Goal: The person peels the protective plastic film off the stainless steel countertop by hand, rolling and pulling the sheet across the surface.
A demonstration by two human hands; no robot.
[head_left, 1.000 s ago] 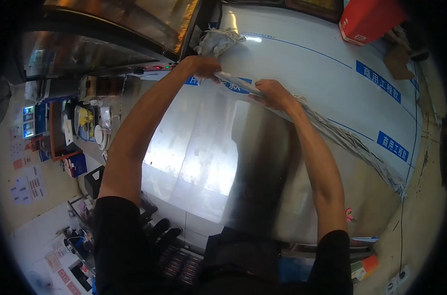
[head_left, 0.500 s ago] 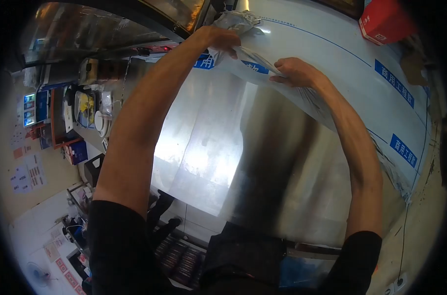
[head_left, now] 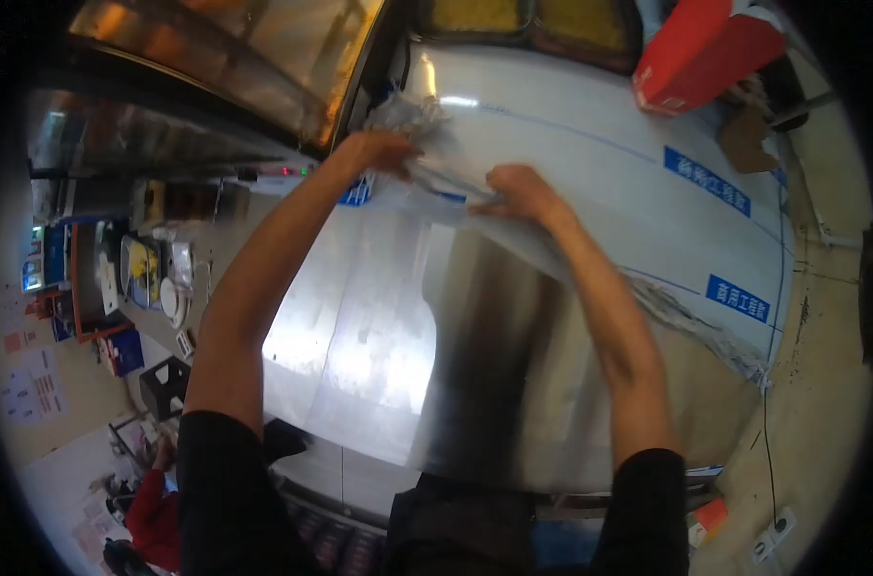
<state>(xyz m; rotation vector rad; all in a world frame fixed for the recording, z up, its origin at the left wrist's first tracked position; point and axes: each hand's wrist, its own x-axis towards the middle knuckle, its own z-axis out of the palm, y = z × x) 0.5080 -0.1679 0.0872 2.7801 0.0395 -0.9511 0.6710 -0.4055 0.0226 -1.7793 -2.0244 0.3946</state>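
A whitish protective film [head_left: 590, 182] with blue printed labels covers the far part of a shiny stainless-steel worktop [head_left: 359, 317]. My left hand [head_left: 383, 154] is closed on the film's near edge at the far left, beside a crumpled bunch of film [head_left: 407, 117]. To its right, my right hand [head_left: 521, 195] is closed in a fist on the same edge. Film is stretched between the two hands, a little blurred. From my right hand the film's edge runs toward the right wall, bunched up and wrinkled. Bare metal shows on the near side, under my forearms.
At the back right stands a red box [head_left: 691, 58], with trays of yellow food [head_left: 475, 14] to its left. A glass-fronted cabinet [head_left: 235, 58] borders the worktop at the far left. A cable [head_left: 768, 451] hangs along the right wall. A person in red [head_left: 153, 518] is at lower left.
The view has tilted up and shifted right, bringing the food trays and the person in red into sight. Both hands keep their hold on the film, about as far apart as before.
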